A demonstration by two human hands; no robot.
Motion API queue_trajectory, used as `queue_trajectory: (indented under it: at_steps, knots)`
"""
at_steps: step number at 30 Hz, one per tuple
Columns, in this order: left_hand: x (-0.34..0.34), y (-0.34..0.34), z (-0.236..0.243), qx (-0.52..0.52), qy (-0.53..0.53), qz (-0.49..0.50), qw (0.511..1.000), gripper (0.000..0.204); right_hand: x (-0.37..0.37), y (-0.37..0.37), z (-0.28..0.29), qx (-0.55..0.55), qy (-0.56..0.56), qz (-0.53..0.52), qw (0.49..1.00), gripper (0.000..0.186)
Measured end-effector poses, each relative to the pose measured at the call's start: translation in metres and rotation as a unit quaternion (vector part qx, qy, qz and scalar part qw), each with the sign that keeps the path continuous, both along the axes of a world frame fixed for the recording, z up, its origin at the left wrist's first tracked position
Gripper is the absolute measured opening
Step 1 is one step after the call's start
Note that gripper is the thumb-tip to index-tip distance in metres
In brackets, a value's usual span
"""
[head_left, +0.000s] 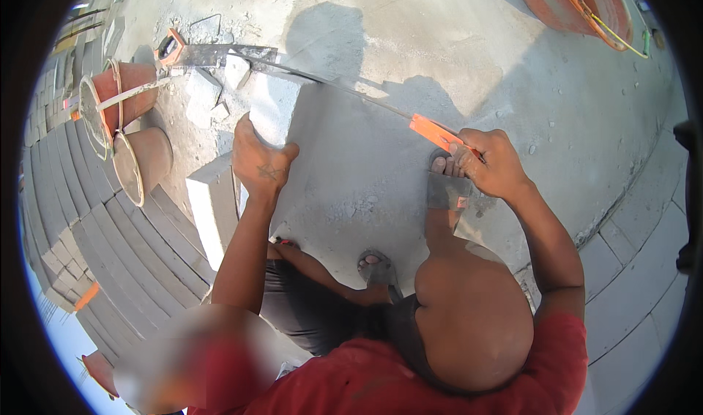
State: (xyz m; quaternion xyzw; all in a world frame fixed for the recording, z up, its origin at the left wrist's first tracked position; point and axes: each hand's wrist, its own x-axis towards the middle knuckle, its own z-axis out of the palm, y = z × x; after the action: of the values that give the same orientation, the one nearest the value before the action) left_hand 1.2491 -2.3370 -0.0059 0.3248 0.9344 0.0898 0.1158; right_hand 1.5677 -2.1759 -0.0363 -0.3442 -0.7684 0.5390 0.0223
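Observation:
My right hand [489,160] is closed round the orange handle of a hand saw [351,93]. The saw's long blade shows nearly edge-on and slants up to the left, across the far end of a light grey block [277,107]. My left hand [262,160] grips the near end of this block, with the thumb on its right side. Whether the teeth are in the block, I cannot tell. Just beyond the block lies a second hand saw [227,55] with an orange handle, flat on the floor. Broken pieces of block [203,89] lie beside it.
Another pale block [212,203] stands left of my left forearm. Two dirty buckets [146,159] lie tipped at the left, near stacked grey slabs [139,247]. An orange-brown tub [542,5] stands at the far right. My sandalled feet [377,268] are on the dusty concrete floor [337,166].

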Motion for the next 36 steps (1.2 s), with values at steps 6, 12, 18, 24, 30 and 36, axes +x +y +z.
queue_trajectory:
  at_steps: [6, 12, 18, 24, 30, 36]
  knots:
    - [0.004, 0.002, -0.002, -0.004, -0.002, -0.016, 1.000, 0.079, -0.055, 0.019, -0.017, -0.040, -0.017, 0.015, 0.999, 0.034]
    - [-0.003, 0.003, -0.004, -0.046, -0.005, -0.007, 0.999, 0.080, -0.099, 0.039, -0.019, -0.056, -0.002, 0.048, 0.997, 0.033]
    - [-0.005, 0.001, -0.009, -0.033, -0.008, -0.022, 0.999, 0.084, -0.109, 0.044, -0.046, -0.099, -0.007, 0.049, 0.994, 0.033]
    - [-0.008, -0.001, -0.011, -0.027, 0.012, -0.049, 0.998, 0.082, -0.134, 0.055, -0.043, -0.092, 0.021, 0.085, 0.992, 0.034]
    - [-0.009, -0.006, -0.014, -0.014, 0.011, -0.066, 0.998, 0.084, -0.100, 0.033, -0.064, -0.145, 0.033, 0.045, 0.988, 0.038]
    - [-0.009, -0.003, -0.011, -0.033, 0.014, -0.059, 0.998, 0.085, -0.084, 0.034, -0.076, -0.104, 0.028, 0.077, 0.991, 0.039]
